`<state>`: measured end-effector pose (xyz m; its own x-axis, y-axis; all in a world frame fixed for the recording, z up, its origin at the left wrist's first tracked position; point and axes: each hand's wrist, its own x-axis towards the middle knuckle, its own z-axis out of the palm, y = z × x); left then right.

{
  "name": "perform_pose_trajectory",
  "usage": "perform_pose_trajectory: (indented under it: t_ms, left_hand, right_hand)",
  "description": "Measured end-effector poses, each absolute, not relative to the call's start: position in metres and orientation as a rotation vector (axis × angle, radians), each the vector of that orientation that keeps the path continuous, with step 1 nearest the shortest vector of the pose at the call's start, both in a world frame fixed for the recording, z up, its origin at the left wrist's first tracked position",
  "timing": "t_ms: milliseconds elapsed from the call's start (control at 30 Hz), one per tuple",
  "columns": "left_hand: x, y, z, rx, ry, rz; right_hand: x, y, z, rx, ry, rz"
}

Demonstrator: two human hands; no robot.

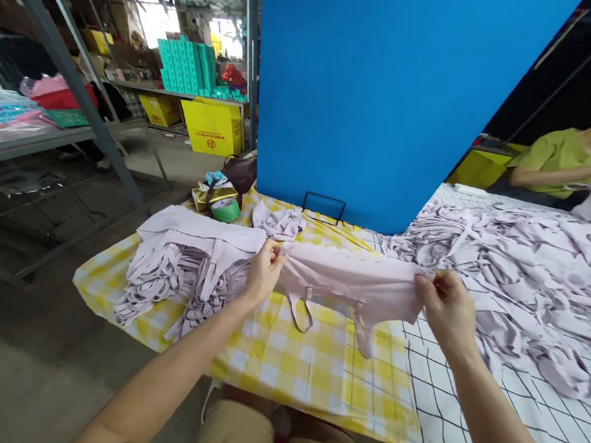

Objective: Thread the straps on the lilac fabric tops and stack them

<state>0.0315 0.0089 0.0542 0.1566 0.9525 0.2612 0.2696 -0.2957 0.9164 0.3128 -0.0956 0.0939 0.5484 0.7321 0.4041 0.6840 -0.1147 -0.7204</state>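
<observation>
A pale mauve bra (pixel 352 280) with thin straps is stretched sideways between my two hands, above a yellow checked tablecloth (pixel 287 360). My left hand (pixel 266 269) pinches its left end, and my right hand (pixel 444 301) grips the right end. Two strap loops hang down from its lower edge. Close beside my left hand lies a stack of similar bras (pixel 175 259), their straps bunched toward the front. Past my right hand spreads a loose heap of the same mauve garments (pixel 533 283).
A large blue panel (pixel 367 91) rises behind the table, with a black wire stand (pixel 325 207) at its foot. Green tape (pixel 225 210) and a dark bag (pixel 242 174) lie at the back left. A person in a green shirt (pixel 553 157) sits at the right.
</observation>
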Motion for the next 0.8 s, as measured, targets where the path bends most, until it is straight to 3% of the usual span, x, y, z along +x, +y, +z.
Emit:
perform_pose_trajectory:
  t_ms: [233, 433, 567, 800]
  left_hand:
    - [-0.028, -0.015, 0.122, 1.573, 0.996, 1.391]
    - [-0.117, 0.0, 0.171, 1.509, 1.242, 1.63]
    - [-0.174, 0.05, 0.168, 1.644, 1.575, 1.615]
    - [-0.206, 0.149, 0.108, 1.812, 2.206, 0.804]
  right_hand:
    - [0.265, -0.109, 0.16, -1.616, -1.151, 0.08]
    - [0.197, -0.075, 0.183, -1.266, -1.258, 0.536]
    - [0.137, -0.022, 0.159, -1.18, -1.286, 0.805]
    - [0.082, 0.095, 0.064, -1.44, -1.318, 0.67]
